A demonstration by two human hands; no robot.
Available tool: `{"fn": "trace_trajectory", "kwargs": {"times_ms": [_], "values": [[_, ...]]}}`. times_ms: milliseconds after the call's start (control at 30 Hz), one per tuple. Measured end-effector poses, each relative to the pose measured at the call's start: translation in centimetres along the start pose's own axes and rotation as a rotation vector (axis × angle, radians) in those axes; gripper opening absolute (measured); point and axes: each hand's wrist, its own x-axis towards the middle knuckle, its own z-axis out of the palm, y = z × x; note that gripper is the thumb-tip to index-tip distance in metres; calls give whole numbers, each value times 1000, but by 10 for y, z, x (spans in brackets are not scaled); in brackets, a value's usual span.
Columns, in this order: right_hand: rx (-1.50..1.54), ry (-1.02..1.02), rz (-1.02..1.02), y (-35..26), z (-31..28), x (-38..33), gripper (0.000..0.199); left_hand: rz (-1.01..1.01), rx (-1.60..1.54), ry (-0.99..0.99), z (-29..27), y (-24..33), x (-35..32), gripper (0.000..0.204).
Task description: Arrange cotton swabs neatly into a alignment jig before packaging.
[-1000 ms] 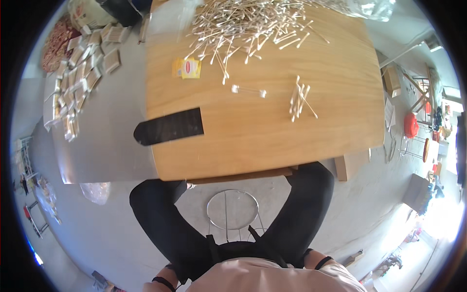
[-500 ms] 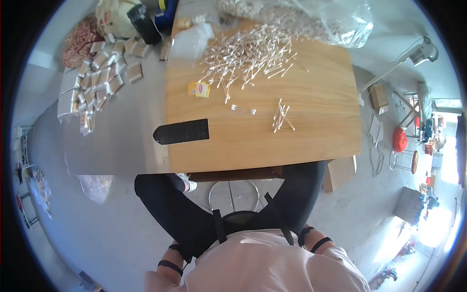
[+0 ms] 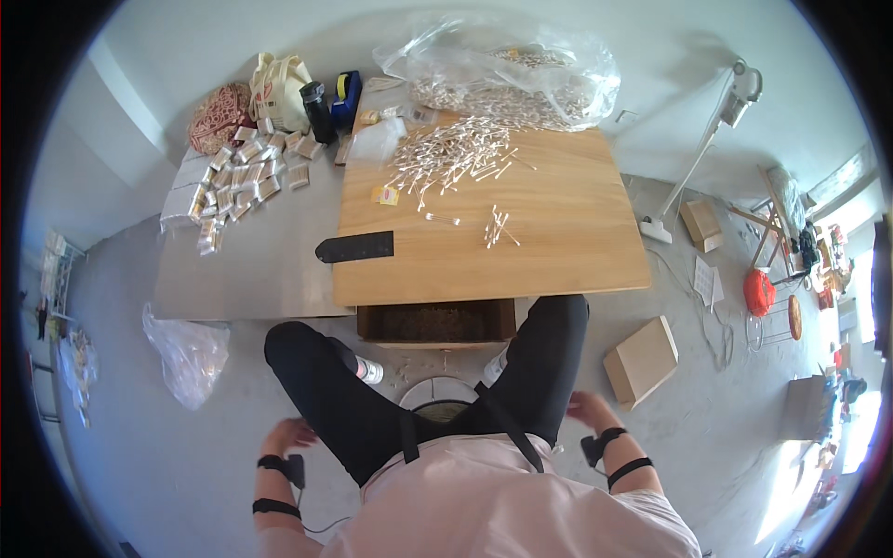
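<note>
My left hand [image 3: 292, 433] hangs low beside my left thigh, its fingers loosely apart and partly in shadow. On the other side my right hand [image 3: 590, 407] is next to my right thigh, fingers loosely spread. Neither holds anything that I can see. Ahead, a loose heap of cotton swabs [image 3: 456, 153] lies on the wooden board [image 3: 558, 260]. Nearer to me are a small loose bunch of swabs [image 3: 498, 227] and a few swabs side by side [image 3: 443, 219]. A flat black strip [image 3: 358, 247] and a small yellow card [image 3: 385, 195] lie at the board's left.
Many swab packs [image 3: 244, 186] are piled on the grey table [image 3: 251, 279], near a black bottle [image 3: 317, 112] and blue tape dispenser [image 3: 346, 98]. A large clear bag of swabs [image 3: 521, 79] is at the back. Below are an open box [image 3: 437, 324] and a carton [image 3: 642, 361].
The view has shifted back, so the table appears smaller and more floor shows. Both hands, out of sight before, now show beside my thighs. The things on the table have not visibly moved.
</note>
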Motion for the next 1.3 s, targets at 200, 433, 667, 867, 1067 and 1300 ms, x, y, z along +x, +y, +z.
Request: {"fn": "trace_trajectory", "kwargs": {"times_ms": [200,433,667,867,1067,1300], "values": [[96,210,-614,-132,18,-58,19,698,461,776,21,140,-95,33],[-101,176,-876,-251,117,-64,17,1434,641,663,193,288,-48,20],[-631,311,-1076,-342,199,30,25,1561,920,778,302,366,24,62],[-856,370,-1113,-450,229,123,38,1403,968,750,306,376,25,71],[-1102,622,-1270,-543,255,197,45,1320,995,671,308,381,22,73],[-1004,671,-1280,-568,311,207,39,1283,988,618,305,378,19,70]]}}
